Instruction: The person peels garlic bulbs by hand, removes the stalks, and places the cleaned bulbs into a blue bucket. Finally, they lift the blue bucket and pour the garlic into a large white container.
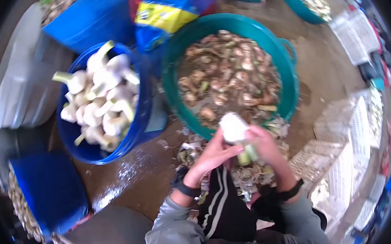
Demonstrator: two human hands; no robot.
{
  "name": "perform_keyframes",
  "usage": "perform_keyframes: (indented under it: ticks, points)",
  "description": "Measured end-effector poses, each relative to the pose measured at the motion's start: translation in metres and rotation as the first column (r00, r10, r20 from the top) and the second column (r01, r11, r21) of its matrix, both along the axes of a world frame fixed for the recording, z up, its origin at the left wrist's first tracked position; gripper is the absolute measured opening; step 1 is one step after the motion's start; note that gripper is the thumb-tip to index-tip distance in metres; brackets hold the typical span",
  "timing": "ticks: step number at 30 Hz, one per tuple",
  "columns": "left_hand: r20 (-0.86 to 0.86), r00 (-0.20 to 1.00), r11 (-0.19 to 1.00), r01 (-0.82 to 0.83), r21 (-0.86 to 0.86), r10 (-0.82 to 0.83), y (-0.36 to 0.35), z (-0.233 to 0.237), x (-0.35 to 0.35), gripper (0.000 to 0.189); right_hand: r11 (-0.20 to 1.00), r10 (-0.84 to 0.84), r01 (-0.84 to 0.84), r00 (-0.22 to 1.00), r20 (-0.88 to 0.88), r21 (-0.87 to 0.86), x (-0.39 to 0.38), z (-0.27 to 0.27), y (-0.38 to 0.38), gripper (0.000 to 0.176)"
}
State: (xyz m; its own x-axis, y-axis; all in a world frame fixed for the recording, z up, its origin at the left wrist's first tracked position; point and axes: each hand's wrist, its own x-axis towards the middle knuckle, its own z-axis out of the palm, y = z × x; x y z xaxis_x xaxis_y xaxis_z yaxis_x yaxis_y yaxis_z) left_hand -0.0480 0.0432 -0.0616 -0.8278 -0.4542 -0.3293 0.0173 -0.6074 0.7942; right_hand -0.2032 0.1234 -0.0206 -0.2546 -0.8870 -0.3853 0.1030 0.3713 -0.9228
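Grey sleeves (176, 229) lead to the left hand (212, 157) and right hand (266, 146), both pinching a white garlic bulb (233, 127) stalk-down over fallen skins (255, 176). Within easy reach sit a teal basin (290, 91) at twelve o'clock and a blue bucket (142, 112) at ten.

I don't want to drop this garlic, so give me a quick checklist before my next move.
1. Garlic bulb gripped by left hand and right hand: ok.
2. Bulb's top white, skin off: ok; its underside: cannot tell.
3. Room in blue bucket: cannot tell, bulbs heaped near its rim.
4. Teal basin just ahead of the hands: ok.
5. Peel scraps kept together: not ok, scattered under the hands.
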Motion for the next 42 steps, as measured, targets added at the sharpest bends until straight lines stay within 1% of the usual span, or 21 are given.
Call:
perform_keyframes:
  ticks: [1,3,4,6,7,10,11,13,15,18,19,22,23,25,28,29,33,34,36,39,42]
  points:
    - [-0.053,0.989,0.956,-0.149,-0.253,0.140,0.005,-0.006,-0.009,0.063,0.996,0.053,-0.063,0.987,-0.150,-0.064,0.007,0.001,0.004,0.017]
    - [-0.076,0.989,0.978,-0.140,-0.155,0.129,0.001,0.013,-0.010,0.057,0.996,-0.023,0.012,0.989,-0.144,-0.083,0.001,0.013,0.012,0.014]
    - [0.020,0.998,0.973,-0.048,-0.226,0.054,0.001,0.020,-0.008,0.050,0.990,-0.127,0.086,0.896,-0.426,-0.115,-0.006,0.028,0.012,0.012]
    - [0.054,0.997,0.722,-0.001,-0.692,0.053,-0.003,0.030,-0.002,0.044,0.883,-0.447,0.417,0.887,-0.115,-0.215,-0.044,0.054,0.017,0.013]
    - [0.016,0.998,0.568,-0.019,-0.823,0.057,-0.007,0.032,0.004,0.043,0.867,-0.472,0.397,0.849,-0.238,-0.303,-0.053,0.088,0.020,0.015]
    - [-0.061,0.963,0.310,-0.144,-0.940,0.263,-0.032,0.092,0.047,0.048,0.997,-0.050,0.013,0.858,-0.510,-0.076,-0.071,0.063,0.042,0.012]
    - [-0.123,0.899,0.122,-0.190,-0.974,0.420,-0.041,0.118,0.061,0.052,0.969,0.235,-0.229,0.736,-0.635,0.093,-0.073,0.027,0.049,0.009]
    - [-0.214,0.694,-0.237,-0.065,-0.969,0.687,-0.068,0.141,0.097,0.055,0.646,0.680,-0.599,0.170,-0.714,0.472,-0.069,-0.012,0.060,0.012]
    - [-0.059,0.510,-0.335,0.471,-0.816,0.858,-0.091,0.177,0.117,0.066,0.881,0.321,-0.434,0.251,-0.913,0.190,-0.086,-0.040,0.024,0.017]
    - [-0.135,0.523,-0.393,0.421,-0.817,0.841,-0.086,0.182,0.105,0.065,0.931,0.348,-0.140,0.051,-0.936,0.338,-0.123,-0.111,-0.045,0.019]
    - [-0.146,0.614,-0.368,0.252,-0.895,0.775,-0.072,0.174,0.089,0.067,0.870,0.487,-0.073,-0.038,-0.873,0.488,-0.129,-0.138,-0.057,0.020]
    - [0.026,0.911,0.315,-0.115,-0.942,0.411,-0.053,0.121,0.041,0.045,0.832,0.549,-0.088,-0.004,-0.836,0.547,-0.141,-0.223,-0.052,0.021]
    - [0.050,0.935,0.489,-0.138,-0.861,0.352,-0.052,0.085,0.029,0.038,0.828,0.557,-0.078,0.001,-0.830,0.556,-0.144,-0.221,-0.049,0.021]
    - [0.029,0.908,0.881,-0.396,-0.257,0.417,-0.037,0.021,0.003,0.044,0.882,0.460,-0.080,0.365,-0.810,0.465,-0.134,-0.186,-0.052,0.023]
    - [0.126,0.960,0.960,-0.263,0.100,0.250,-0.009,-0.025,-0.033,0.052,0.985,0.103,-0.174,0.640,-0.762,-0.012,-0.085,-0.086,-0.032,0.023]
    - [0.076,0.974,0.919,-0.225,0.323,0.212,-0.006,-0.029,-0.041,0.053,0.978,0.040,-0.185,0.630,-0.776,-0.100,-0.068,-0.071,-0.027,0.026]
    - [-0.147,0.918,0.854,-0.271,0.445,0.368,-0.007,-0.021,-0.036,0.059,0.900,-0.029,-0.380,0.443,-0.896,-0.216,-0.040,-0.037,-0.014,0.040]
    - [-0.117,0.928,0.906,-0.310,0.289,0.355,-0.006,-0.010,-0.032,0.063,0.896,-0.029,-0.385,0.443,-0.896,-0.219,-0.036,-0.027,-0.015,0.040]
    - [-0.081,0.930,0.933,-0.358,0.027,0.359,-0.001,0.003,-0.032,0.090,0.964,-0.067,-0.038,0.923,-0.379,-0.264,-0.026,-0.009,-0.018,0.040]
    - [-0.001,0.938,0.824,-0.305,-0.478,0.346,0.001,-0.008,-0.031,0.085,0.973,-0.022,-0.123,0.788,-0.615,-0.193,-0.015,-0.001,-0.026,0.030]
    - [0.031,0.924,0.767,-0.297,-0.568,0.381,-0.001,-0.006,-0.028,0.072,0.959,-0.040,-0.170,0.711,-0.702,-0.227,-0.018,-0.001,-0.030,0.026]
